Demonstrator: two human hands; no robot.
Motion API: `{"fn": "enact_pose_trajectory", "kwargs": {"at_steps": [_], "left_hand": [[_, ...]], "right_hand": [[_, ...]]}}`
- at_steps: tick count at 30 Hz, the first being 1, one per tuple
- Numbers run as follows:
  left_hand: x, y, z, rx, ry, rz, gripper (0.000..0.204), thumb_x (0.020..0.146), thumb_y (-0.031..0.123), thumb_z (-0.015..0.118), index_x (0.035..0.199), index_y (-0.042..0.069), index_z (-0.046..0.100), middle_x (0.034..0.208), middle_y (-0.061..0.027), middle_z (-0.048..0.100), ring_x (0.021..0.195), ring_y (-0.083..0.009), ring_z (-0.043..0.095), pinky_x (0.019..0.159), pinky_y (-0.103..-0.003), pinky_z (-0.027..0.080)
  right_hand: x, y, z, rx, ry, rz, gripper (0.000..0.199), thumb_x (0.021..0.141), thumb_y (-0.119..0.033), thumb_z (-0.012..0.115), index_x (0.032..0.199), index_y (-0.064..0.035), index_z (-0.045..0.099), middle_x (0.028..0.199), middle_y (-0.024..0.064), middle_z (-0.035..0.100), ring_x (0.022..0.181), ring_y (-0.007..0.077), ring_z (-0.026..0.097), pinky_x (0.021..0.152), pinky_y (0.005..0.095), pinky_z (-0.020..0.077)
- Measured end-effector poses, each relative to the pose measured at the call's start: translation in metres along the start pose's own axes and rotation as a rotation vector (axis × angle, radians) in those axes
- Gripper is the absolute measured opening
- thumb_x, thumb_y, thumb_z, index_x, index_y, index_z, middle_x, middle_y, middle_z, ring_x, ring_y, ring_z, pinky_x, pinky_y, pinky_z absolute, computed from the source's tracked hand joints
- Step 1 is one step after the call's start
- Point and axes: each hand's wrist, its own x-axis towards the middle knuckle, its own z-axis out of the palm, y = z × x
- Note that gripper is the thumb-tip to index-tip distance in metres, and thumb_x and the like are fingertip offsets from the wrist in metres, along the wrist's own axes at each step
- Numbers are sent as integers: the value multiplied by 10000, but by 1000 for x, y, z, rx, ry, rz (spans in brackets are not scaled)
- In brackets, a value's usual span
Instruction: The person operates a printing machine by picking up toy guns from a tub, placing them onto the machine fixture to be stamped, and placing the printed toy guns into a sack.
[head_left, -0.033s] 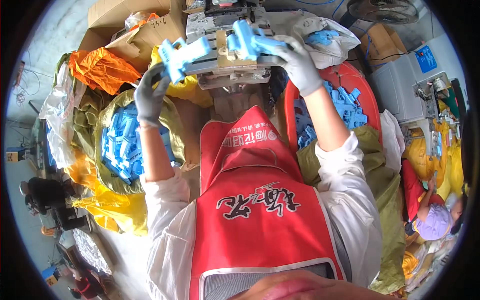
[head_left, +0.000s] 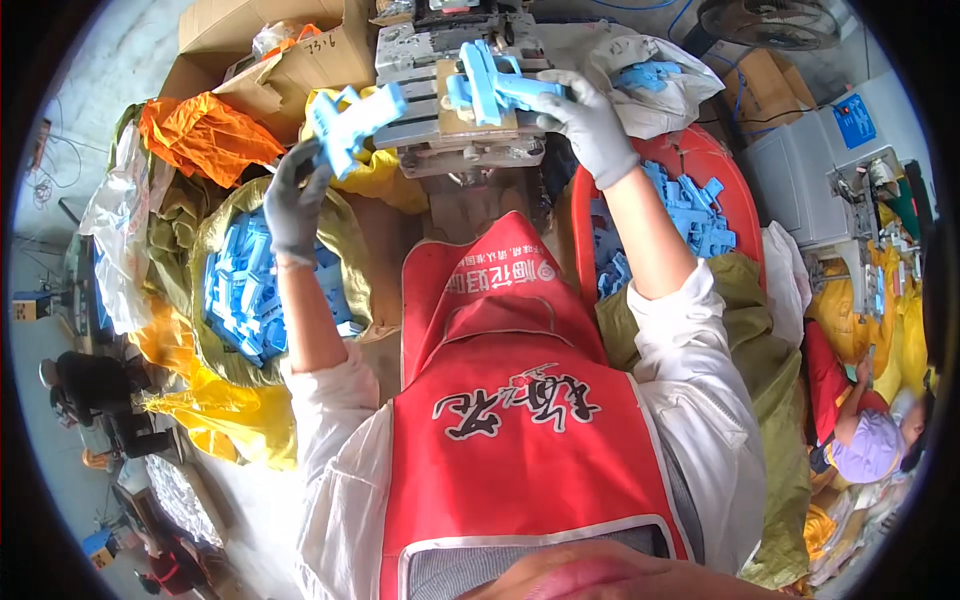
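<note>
My gloved left hand (head_left: 293,205) is closed on the grip end of a light-blue plastic toy gun (head_left: 357,122), which it holds tilted in the air beside the left end of a metal machine bed (head_left: 420,130). A second light-blue toy gun (head_left: 486,85) lies over the tan block (head_left: 458,126) in the middle of that bed. The gloved fingers of my right hand (head_left: 595,130) pinch the right end of this second piece.
An olive sack of blue pieces (head_left: 362,265) stands at my left, a red tub of similar pieces (head_left: 750,200) at my right. A white bag (head_left: 690,90), a fan (head_left: 770,22) and a cardboard box (head_left: 330,70) stand farther back. Another person (head_left: 870,445) sits at far right.
My left hand has shifted slightly left and toward me with its toy gun. My right hand has moved a little left, still pinching the other piece.
</note>
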Motion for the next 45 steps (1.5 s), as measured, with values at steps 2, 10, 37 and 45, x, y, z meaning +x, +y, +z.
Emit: {"fn": "enact_pose_trajectory", "kwargs": {"at_steps": [2,10,37,45], "left_hand": [[-26,-10,-25,-25,40,-68,292,829,90,683,1111,36,627,1100,-51,653,897,-108,599,824,-249,481],[-108,-24,-73,66,306,-318,285,831,123,688,1101,44,640,970,-19,637,797,-93,568,760,-233,478],[-87,-16,-46,405,117,-361,274,958,139,527,1156,-35,601,1114,-85,645,979,-148,596,858,-257,469],[-101,-13,-51,515,107,-341,266,947,147,549,1137,-25,620,1078,-81,658,937,-139,605,817,-259,485]], "right_hand": [[6,4,11,-448,-24,20,313,820,-118,667,1116,-34,612,937,61,651,715,113,616,644,252,526],[1,2,28,-1263,-127,-514,261,820,-143,649,1069,-66,647,988,114,661,932,237,632,780,332,500],[-83,204,-285,-1777,207,447,494,859,-216,543,1342,-242,439,1310,180,487,1102,378,556,931,433,457],[-91,191,-266,-1810,112,280,485,874,-178,496,1344,-275,424,1228,137,554,1080,329,575,899,403,475]]}}
